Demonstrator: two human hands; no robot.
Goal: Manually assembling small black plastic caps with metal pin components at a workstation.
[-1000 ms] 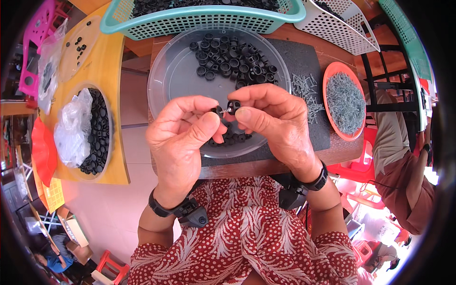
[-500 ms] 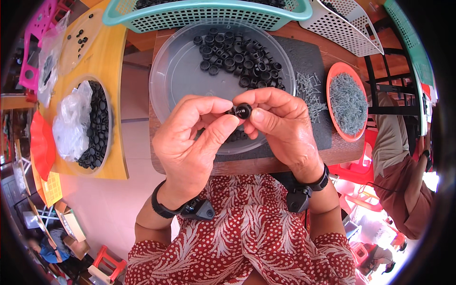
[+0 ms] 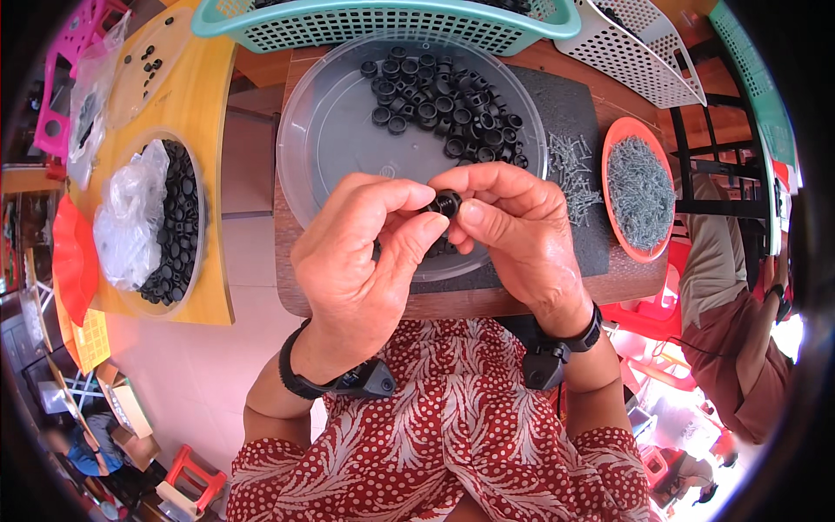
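Both my hands pinch one small black round plastic part (image 3: 446, 203) above the near side of a clear round tub (image 3: 326, 130). My left hand (image 3: 361, 248) grips its left side between thumb and forefinger. On the other side, thumb and fingers of my right hand (image 3: 517, 222) press against it. Whether a screw sits inside the part cannot be made out. A heap of similar black plastic parts (image 3: 444, 109) lies in the tub, some of them hidden behind my hands.
Loose screws (image 3: 571, 178) lie on a dark mat beside an orange bowl of screws (image 3: 639, 193). Behind the tub stand a teal basket (image 3: 383, 28) and a white basket (image 3: 639, 52). At left, a yellow table (image 3: 217, 252) bears a tub of black caps (image 3: 178, 230). Another person (image 3: 739, 348) is at right.
My left hand has shifted slightly to the right and turned a little at the black part. The right hand keeps its pinch almost unmoved.
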